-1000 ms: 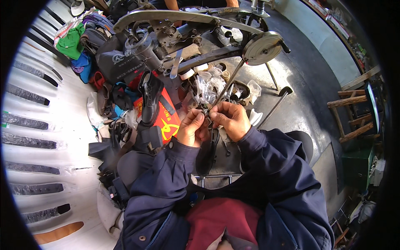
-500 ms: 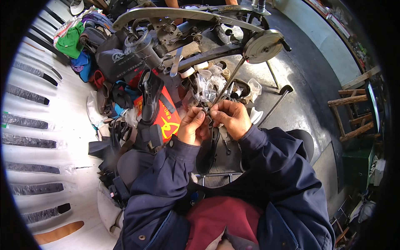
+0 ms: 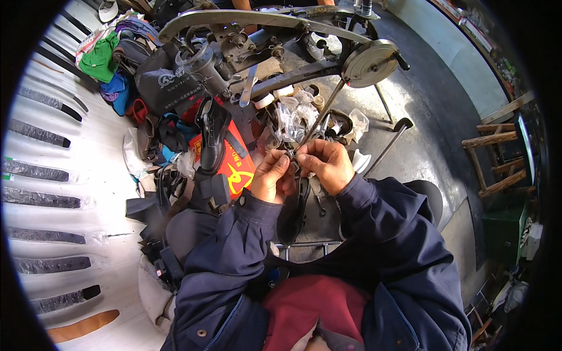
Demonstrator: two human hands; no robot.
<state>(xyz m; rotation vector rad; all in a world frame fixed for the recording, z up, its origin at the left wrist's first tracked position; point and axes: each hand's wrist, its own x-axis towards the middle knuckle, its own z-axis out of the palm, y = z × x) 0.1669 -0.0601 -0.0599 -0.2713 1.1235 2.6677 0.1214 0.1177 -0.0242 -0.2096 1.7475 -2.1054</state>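
My left hand (image 3: 273,177) and my right hand (image 3: 329,168) meet in front of me, thumbs and fingers pinched close together. Between their fingertips is a small dark piece (image 3: 291,154) with a light glint, mostly covered by the fingers; its kind I cannot make out. Just below the hands, between my knees, is a black shoe (image 3: 293,213), partly hidden by the left hand. Another black leather shoe (image 3: 212,137) rests to the left, beside a red and yellow bag (image 3: 239,175).
Ahead stands a hand-cranked sewing machine with a round wheel (image 3: 370,63) and metal legs. Beneath it lie tape rolls (image 3: 263,102) and clear plastic bags (image 3: 295,120). Cloth and bags (image 3: 99,58) pile up at the left. A wooden stool (image 3: 494,158) stands at the right.
The hands keep their pinch at nearly the same place. The view has shifted very slightly, and nothing is visibly taken up or let go.
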